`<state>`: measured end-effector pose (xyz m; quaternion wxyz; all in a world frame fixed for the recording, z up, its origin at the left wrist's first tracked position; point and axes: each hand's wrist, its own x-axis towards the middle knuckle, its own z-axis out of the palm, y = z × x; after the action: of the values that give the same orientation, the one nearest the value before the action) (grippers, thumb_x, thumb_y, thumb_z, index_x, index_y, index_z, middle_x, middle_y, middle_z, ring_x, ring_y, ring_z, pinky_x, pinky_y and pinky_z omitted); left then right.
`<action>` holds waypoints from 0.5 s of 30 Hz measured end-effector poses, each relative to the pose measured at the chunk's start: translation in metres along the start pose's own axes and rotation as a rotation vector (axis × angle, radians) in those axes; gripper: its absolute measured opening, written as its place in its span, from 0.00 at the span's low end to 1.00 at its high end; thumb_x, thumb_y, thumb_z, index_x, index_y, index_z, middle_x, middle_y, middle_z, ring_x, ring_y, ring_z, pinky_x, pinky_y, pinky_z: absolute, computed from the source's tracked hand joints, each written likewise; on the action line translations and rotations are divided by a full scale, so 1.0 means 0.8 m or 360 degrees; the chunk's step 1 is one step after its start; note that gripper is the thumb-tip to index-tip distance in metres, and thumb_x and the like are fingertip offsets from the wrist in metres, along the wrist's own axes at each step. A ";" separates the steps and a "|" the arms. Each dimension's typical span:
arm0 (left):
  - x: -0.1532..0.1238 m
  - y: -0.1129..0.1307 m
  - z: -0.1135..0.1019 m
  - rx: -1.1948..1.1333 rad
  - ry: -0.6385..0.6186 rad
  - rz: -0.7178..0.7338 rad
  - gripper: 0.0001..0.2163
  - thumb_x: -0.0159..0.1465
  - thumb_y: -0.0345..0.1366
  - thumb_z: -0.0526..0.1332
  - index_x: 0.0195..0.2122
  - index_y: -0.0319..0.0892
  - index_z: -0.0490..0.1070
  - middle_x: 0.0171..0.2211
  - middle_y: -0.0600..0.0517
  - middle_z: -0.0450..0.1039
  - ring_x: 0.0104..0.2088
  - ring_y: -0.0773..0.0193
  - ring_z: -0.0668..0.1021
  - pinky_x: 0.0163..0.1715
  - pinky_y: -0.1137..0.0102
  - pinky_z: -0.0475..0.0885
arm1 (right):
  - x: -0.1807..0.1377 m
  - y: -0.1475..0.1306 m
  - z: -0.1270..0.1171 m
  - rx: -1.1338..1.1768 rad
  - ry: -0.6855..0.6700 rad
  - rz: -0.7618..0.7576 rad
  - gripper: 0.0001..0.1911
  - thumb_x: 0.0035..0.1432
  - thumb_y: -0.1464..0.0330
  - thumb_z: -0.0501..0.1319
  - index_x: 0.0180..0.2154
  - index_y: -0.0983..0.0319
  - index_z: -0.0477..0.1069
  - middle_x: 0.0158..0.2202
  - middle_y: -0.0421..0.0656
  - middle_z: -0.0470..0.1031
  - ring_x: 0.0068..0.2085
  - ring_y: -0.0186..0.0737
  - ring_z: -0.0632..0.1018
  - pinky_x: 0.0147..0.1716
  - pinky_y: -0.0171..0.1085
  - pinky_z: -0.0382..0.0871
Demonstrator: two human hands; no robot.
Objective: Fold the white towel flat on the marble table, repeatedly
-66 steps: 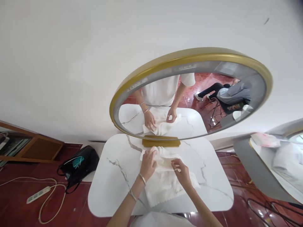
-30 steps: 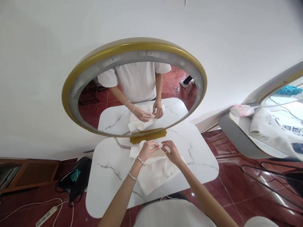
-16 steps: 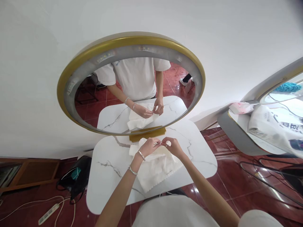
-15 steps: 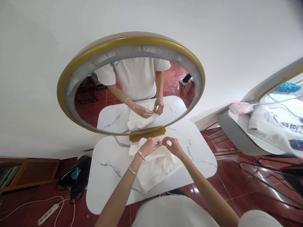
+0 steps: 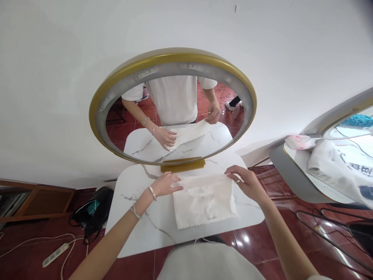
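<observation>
A white cloth [image 5: 204, 200] with a scalloped lower edge hangs stretched between my hands over a white marble table [image 5: 136, 217]. My left hand [image 5: 166, 185] pinches the cloth's upper left corner. My right hand [image 5: 244, 182], with a ring on one finger, pinches the upper right corner. The cloth's top edge is taut and lifted; its lower part rests on the table. Two bracelets sit on my left wrist.
A round gold-framed mirror [image 5: 175, 62] stands on a gold base [image 5: 182, 166] at the table's back, reflecting my arms and the cloth. A black bag [image 5: 90, 214] and a power strip [image 5: 55, 254] lie on the red floor at left. Another mirror and table [image 5: 335, 155] stand at right.
My hands, close together on the bunched cloth half a second ago, have drawn apart sideways and spread the cloth out flat between them.
</observation>
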<state>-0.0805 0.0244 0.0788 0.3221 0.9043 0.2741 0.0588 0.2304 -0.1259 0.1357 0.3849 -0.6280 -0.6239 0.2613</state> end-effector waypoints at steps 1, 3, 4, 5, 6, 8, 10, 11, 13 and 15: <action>-0.005 -0.001 -0.009 -0.0023 0.0004 -0.0010 0.10 0.59 0.46 0.62 0.26 0.48 0.76 0.30 0.52 0.79 0.31 0.62 0.79 0.47 0.69 0.68 | -0.002 0.004 -0.008 -0.0026 0.0069 0.0023 0.11 0.64 0.61 0.55 0.37 0.59 0.73 0.36 0.44 0.77 0.38 0.39 0.77 0.40 0.36 0.70; -0.012 -0.001 -0.025 -0.0080 0.0005 -0.0047 0.13 0.61 0.46 0.60 0.24 0.47 0.76 0.29 0.52 0.79 0.30 0.63 0.79 0.41 0.72 0.70 | -0.006 0.011 -0.023 -0.0053 0.0200 0.0061 0.11 0.62 0.60 0.57 0.36 0.59 0.73 0.34 0.44 0.77 0.37 0.39 0.77 0.38 0.36 0.70; -0.014 0.001 -0.033 -0.0109 0.0011 -0.0074 0.13 0.62 0.46 0.59 0.24 0.47 0.76 0.29 0.52 0.79 0.31 0.64 0.79 0.38 0.73 0.70 | -0.007 0.013 -0.030 -0.0045 0.0260 0.0063 0.11 0.62 0.60 0.58 0.36 0.60 0.73 0.34 0.44 0.77 0.36 0.38 0.77 0.37 0.35 0.70; -0.015 0.005 -0.041 -0.0135 0.0022 -0.0102 0.13 0.62 0.46 0.59 0.25 0.47 0.76 0.30 0.52 0.79 0.32 0.64 0.79 0.36 0.74 0.70 | -0.008 0.013 -0.037 -0.0024 0.0308 0.0054 0.11 0.61 0.59 0.59 0.36 0.60 0.72 0.33 0.43 0.76 0.35 0.38 0.77 0.36 0.35 0.70; -0.014 0.010 -0.049 -0.0154 0.0037 -0.0123 0.13 0.62 0.46 0.59 0.26 0.46 0.75 0.31 0.52 0.79 0.33 0.64 0.78 0.34 0.74 0.70 | -0.009 0.013 -0.043 0.0006 0.0346 0.0033 0.11 0.60 0.59 0.60 0.36 0.60 0.72 0.32 0.43 0.76 0.35 0.38 0.76 0.36 0.35 0.71; -0.013 0.025 -0.067 -0.0158 0.0109 -0.0128 0.13 0.63 0.46 0.58 0.28 0.45 0.75 0.34 0.52 0.78 0.34 0.64 0.78 0.35 0.74 0.70 | -0.011 0.008 -0.058 0.0061 0.0433 -0.0031 0.11 0.59 0.59 0.61 0.35 0.59 0.71 0.31 0.42 0.75 0.34 0.38 0.76 0.34 0.35 0.71; -0.012 0.044 -0.085 -0.0124 0.0248 -0.0089 0.12 0.64 0.45 0.57 0.31 0.44 0.74 0.37 0.52 0.78 0.36 0.64 0.78 0.38 0.73 0.70 | -0.015 -0.002 -0.073 0.0029 0.0542 -0.0070 0.11 0.58 0.58 0.61 0.34 0.59 0.70 0.32 0.42 0.75 0.34 0.38 0.76 0.33 0.36 0.72; -0.014 0.054 -0.094 -0.0096 0.0329 -0.0070 0.12 0.65 0.44 0.57 0.32 0.44 0.73 0.37 0.52 0.77 0.37 0.64 0.77 0.39 0.72 0.70 | -0.019 -0.008 -0.080 -0.0059 0.0595 -0.0059 0.11 0.58 0.58 0.62 0.33 0.59 0.71 0.33 0.42 0.75 0.35 0.38 0.76 0.33 0.36 0.72; -0.020 0.078 -0.108 -0.0017 0.0463 -0.0057 0.11 0.66 0.43 0.55 0.34 0.43 0.71 0.36 0.53 0.76 0.36 0.65 0.77 0.39 0.71 0.70 | -0.030 -0.024 -0.092 -0.0316 0.0678 0.0018 0.12 0.56 0.57 0.62 0.33 0.59 0.72 0.34 0.42 0.75 0.34 0.38 0.75 0.31 0.35 0.70; -0.032 0.104 -0.116 0.0079 0.0510 -0.0076 0.09 0.67 0.42 0.54 0.35 0.43 0.68 0.34 0.54 0.75 0.35 0.65 0.76 0.38 0.71 0.69 | -0.047 -0.044 -0.101 -0.0447 0.0735 0.0113 0.12 0.55 0.57 0.63 0.34 0.58 0.73 0.31 0.41 0.74 0.31 0.36 0.73 0.29 0.35 0.69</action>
<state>-0.0905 0.0085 0.2046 0.2531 0.8842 0.3447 0.1878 0.2723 -0.1780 0.2041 0.4168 -0.7396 -0.5273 0.0355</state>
